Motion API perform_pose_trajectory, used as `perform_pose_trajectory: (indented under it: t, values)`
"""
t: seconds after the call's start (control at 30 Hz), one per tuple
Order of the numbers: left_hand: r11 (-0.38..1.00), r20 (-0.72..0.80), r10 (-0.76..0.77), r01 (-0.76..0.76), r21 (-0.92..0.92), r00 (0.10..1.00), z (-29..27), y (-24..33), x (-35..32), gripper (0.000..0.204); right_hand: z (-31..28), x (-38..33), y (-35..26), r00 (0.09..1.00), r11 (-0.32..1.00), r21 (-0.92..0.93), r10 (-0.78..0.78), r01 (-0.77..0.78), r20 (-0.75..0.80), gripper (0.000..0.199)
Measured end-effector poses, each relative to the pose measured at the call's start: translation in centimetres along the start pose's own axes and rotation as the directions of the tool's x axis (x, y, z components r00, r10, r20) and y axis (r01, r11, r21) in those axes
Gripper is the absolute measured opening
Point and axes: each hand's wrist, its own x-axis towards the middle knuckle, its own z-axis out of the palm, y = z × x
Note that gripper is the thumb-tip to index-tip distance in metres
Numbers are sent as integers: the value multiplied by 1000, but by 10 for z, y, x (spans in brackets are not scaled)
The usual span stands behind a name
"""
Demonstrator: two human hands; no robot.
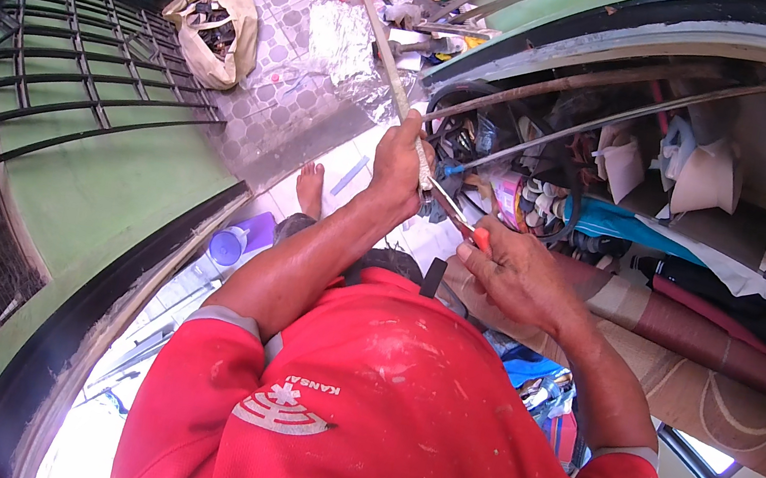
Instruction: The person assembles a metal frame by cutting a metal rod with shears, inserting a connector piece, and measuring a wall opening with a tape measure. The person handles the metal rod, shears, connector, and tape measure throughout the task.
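My left hand (pixel 399 169) is closed around the lower part of a long thin pale pole (pixel 378 28). The pole slants up and away to the upper left. Just below that grip its end looks wrapped in a whitish, ridged layer (pixel 423 167). My right hand (pixel 524 275) grips an orange-handled hand tool (pixel 481 239). Its narrow metal end points up and left at the pole's lower end and appears to meet it. Fingers cover much of the tool, so its exact kind cannot be made out.
Right of my hands, a rack (pixel 618 106) holds clothes, bags and shoes. Rolled mats (pixel 692 331) lie below it. On the left are a green wall with a black metal grille (pixel 79 57), a purple-lidded container (pixel 227 245) and a filled cream sack (pixel 225 30). Crumpled plastic (pixel 345 40) lies ahead.
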Motion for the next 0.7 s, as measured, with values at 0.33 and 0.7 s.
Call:
perform_pose_trajectory:
  t: [0.33,0.7]
  values:
    - [998,43,32,-34,53,999,-23,-16,0,42,-57,54,8,790,813,422,72,-400,609,39]
    - [999,89,43,-43,-4,995,-17,7,3,46,-22,23,13,892,657,695,-76,-291,445,41]
